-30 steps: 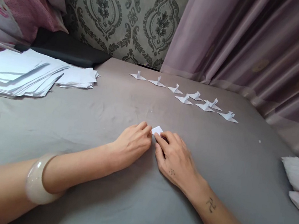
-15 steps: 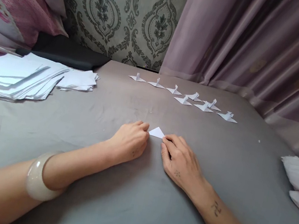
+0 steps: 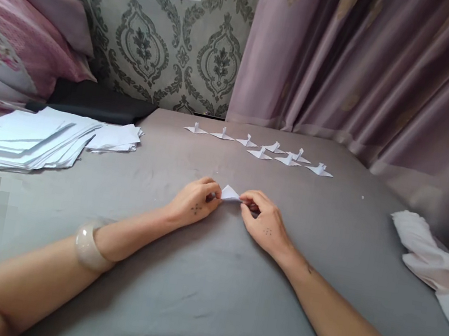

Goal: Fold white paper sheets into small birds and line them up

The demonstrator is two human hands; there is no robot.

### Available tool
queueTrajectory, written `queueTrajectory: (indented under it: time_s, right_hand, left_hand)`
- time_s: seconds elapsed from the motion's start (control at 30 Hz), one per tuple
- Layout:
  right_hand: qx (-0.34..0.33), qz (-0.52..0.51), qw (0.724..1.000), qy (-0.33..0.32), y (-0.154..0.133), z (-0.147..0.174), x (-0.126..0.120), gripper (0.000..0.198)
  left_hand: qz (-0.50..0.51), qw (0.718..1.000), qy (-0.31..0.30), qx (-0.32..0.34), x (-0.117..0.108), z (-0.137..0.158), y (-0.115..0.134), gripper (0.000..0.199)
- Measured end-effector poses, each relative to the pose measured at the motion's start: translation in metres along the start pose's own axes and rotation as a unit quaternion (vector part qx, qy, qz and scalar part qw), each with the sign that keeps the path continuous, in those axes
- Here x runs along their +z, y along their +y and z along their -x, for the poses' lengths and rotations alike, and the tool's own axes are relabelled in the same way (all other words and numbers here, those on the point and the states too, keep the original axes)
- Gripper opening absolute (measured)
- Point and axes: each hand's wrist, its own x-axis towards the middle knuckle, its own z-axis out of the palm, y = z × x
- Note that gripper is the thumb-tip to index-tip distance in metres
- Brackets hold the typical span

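Note:
A small white piece of folded paper [image 3: 230, 194] with a pointed top lies between my two hands, near the middle of the view. My left hand [image 3: 199, 198] pinches its left corner between thumb and fingers. At the right corner, my right hand [image 3: 262, 215] grips the paper with thumb and forefinger. The paper's lower edge looks slightly lifted, and its corners are partly hidden by my fingertips. Beyond my hands stand several small folded paper figures [image 3: 260, 154] with flat wings and raised middles, set in two rows.
A stack of white paper sheets [image 3: 10, 132] lies at the left, in front of a black cloth [image 3: 101, 103]. Crumpled white fabric [image 3: 440, 267] is at the right. A grey sheet [image 3: 192, 311] covers the surface. Purple curtains [image 3: 332, 60] hang behind.
The view has tilted up slightly and shifted right. The paper, flat before, now shows layers and a raised lower edge. My right thumb and fingers have closed on its corner.

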Motion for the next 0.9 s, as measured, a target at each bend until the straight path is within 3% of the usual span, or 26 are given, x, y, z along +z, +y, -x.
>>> queueTrajectory:
  time_s: [0.1, 0.2, 0.33, 0.43, 0.6, 0.73, 0.9]
  right_hand:
    - [0.098, -0.111, 0.988, 0.049, -0.001, -0.005, 0.000, 0.016]
    - [0.197, -0.255, 0.946, 0.036, -0.011, -0.007, -0.002, 0.027]
    - [0.244, -0.386, 0.890, -0.002, -0.025, -0.003, -0.003, 0.035]
    - [0.253, -0.424, 0.870, -0.007, -0.029, -0.001, -0.003, 0.035]
    - [0.220, -0.393, 0.892, 0.019, -0.027, -0.002, -0.003, 0.036]
    - [0.166, -0.346, 0.923, 0.024, -0.025, -0.001, -0.001, 0.041]
    - [0.113, -0.301, 0.947, 0.022, -0.025, 0.002, 0.004, 0.043]
  left_hand:
    - [0.004, 0.998, 0.056, 0.007, -0.002, 0.002, 0.008, 0.009]
    - [0.022, 0.996, 0.084, -0.003, -0.002, 0.005, 0.016, 0.008]
    - [0.037, 0.995, 0.095, 0.024, 0.003, 0.008, 0.018, 0.008]
    - [0.054, 0.994, 0.083, 0.052, 0.008, 0.010, 0.020, 0.008]
    - [0.171, 0.984, 0.049, -0.011, 0.006, 0.011, 0.033, 0.022]
    - [0.338, 0.932, 0.029, -0.128, 0.002, 0.008, 0.037, 0.026]
    - [0.459, 0.871, 0.029, -0.176, 0.007, 0.003, 0.025, 0.022]
